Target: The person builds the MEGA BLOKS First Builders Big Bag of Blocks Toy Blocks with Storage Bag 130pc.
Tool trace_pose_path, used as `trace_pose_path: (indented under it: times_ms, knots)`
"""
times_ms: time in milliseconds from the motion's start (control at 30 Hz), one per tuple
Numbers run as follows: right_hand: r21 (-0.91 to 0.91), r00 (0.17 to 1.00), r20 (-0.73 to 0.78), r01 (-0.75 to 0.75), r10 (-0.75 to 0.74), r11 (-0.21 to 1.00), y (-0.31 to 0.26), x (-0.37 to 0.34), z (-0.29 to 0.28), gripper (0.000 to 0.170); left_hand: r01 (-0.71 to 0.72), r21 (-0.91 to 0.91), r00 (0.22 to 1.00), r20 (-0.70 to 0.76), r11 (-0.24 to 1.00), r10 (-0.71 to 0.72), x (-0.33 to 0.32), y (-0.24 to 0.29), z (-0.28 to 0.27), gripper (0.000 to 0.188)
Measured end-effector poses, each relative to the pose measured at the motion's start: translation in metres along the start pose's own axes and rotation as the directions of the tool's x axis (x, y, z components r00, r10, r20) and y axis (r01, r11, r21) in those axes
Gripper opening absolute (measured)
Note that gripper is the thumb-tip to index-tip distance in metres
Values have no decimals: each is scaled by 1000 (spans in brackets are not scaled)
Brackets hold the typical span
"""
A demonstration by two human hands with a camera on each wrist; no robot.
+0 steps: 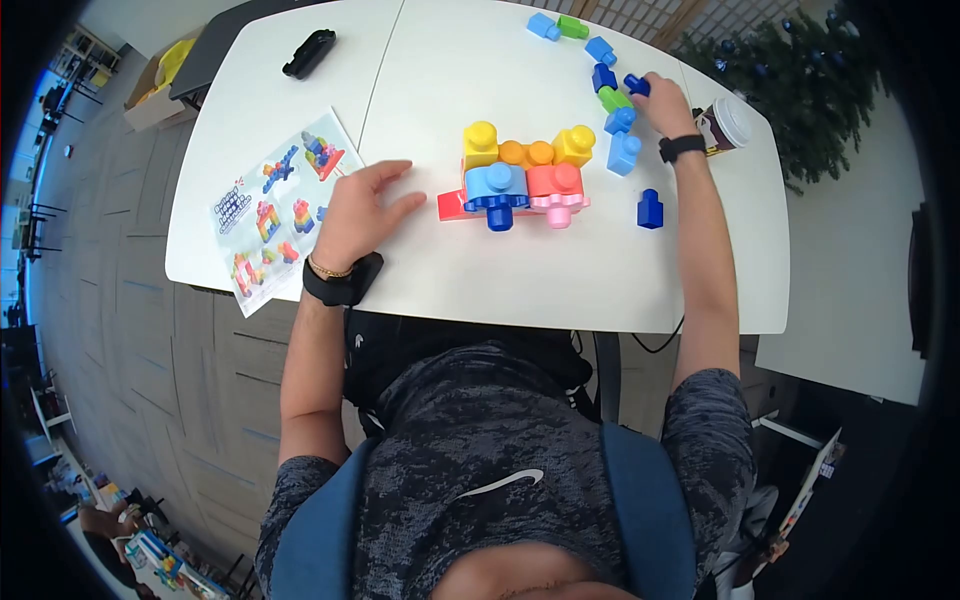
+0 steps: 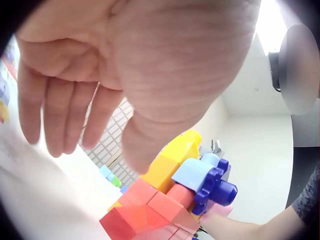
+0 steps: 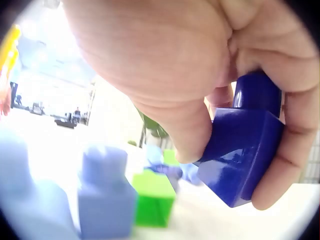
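Note:
My right hand point(image 1: 664, 106) pinches a dark blue block point(image 1: 637, 86) between thumb and fingers; in the right wrist view the block point(image 3: 240, 150) shows large, its peg toward the palm. Just left of it, a green block point(image 1: 614, 99) stands between a dark blue block point(image 1: 604, 78) and a light blue block point(image 1: 620, 120). At the table's middle is a built form of yellow, orange, red, pink and blue blocks, with a light blue block point(image 1: 495, 184) at its front. My left hand point(image 1: 360, 212), fingers relaxed and holding nothing, is left of that form, partly over the printed sheet.
The printed sheet point(image 1: 262, 226) lies at the left and a black object point(image 1: 310, 54) at the back left. A lidded cup point(image 1: 727, 126) stands beside my right wrist. One dark blue block point(image 1: 650, 209) lies nearer me; more blue and green blocks lie at the back.

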State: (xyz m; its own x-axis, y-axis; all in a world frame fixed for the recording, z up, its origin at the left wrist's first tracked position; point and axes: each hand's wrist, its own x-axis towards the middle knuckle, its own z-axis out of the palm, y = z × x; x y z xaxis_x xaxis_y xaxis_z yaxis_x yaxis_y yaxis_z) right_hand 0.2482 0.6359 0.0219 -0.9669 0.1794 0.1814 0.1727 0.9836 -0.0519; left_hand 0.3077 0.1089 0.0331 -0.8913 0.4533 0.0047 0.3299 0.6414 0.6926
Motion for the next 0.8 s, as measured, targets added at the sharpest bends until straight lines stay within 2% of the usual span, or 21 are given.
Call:
trace_pose_path:
  times_ms: [67, 100, 133, 200, 233, 300, 333, 400, 433, 500, 633, 667, 733, 767, 800]
  knots:
    - [65, 982, -185, 57, -44, 996, -28, -24, -44, 36, -57, -360, 996, -87, 931, 27, 3, 2, -6, 40]
    - [216, 979, -184, 130, -90, 968, -52, -39, -74, 37, -119, -379, 991, -99, 918, 88, 8, 5, -13, 33]
    - [362, 974, -187, 192, -131, 912, -79, -54, -101, 38, -162, -420, 984, -142, 893, 111, 13, 8, -16, 36]
    - [663, 946, -118, 300, -301, 686, -118, -71, -129, 42, -354, -346, 919, -301, 869, 255, 22, 48, -31, 43]
    - [659, 926, -114, 342, -361, 669, -137, -79, -141, 43, -356, -344, 918, -301, 869, 257, 30, 64, -33, 43]
    - [676, 881, -144, 420, -451, 606, -169, -92, -152, 43, -594, -258, 780, -415, 762, 468, 45, 91, -33, 48]
    - [629, 830, -191, 514, -524, 584, -180, -95, -158, 43, -597, -253, 777, -418, 761, 470, 51, 101, -31, 48]
    - [669, 811, -172, 513, -560, 538, -196, -101, -166, 43, -625, -231, 772, -327, 745, 546, 58, 114, -29, 48]
    - [668, 809, -176, 517, -561, 535, -198, -100, -167, 43, -598, -277, 797, -302, 752, 523, 61, 115, -28, 46]
    - [600, 793, -233, 573, -563, 558, -198, -98, -165, 42, -607, -235, 786, -318, 759, 530, 62, 115, -29, 43]
    - [534, 759, -261, 628, -597, 566, -183, -96, -154, 46, -635, -161, 756, -334, 756, 564, 64, 109, -32, 36]
    - [483, 748, -247, 646, -616, 591, -179, -97, -152, 51, -634, -162, 757, -332, 757, 563, 65, 109, -33, 36]
    - [431, 736, -231, 664, -636, 611, -178, -99, -149, 57, -692, 8, 700, -234, 722, 674, 64, 112, -33, 36]
    - [442, 738, -202, 656, -644, 612, -179, -99, -147, 62, -707, 100, 667, -237, 701, 706, 63, 113, -31, 36]
    - [452, 739, -175, 647, -650, 614, -180, -100, -146, 66, -707, 100, 666, -237, 700, 707, 64, 115, -30, 36]
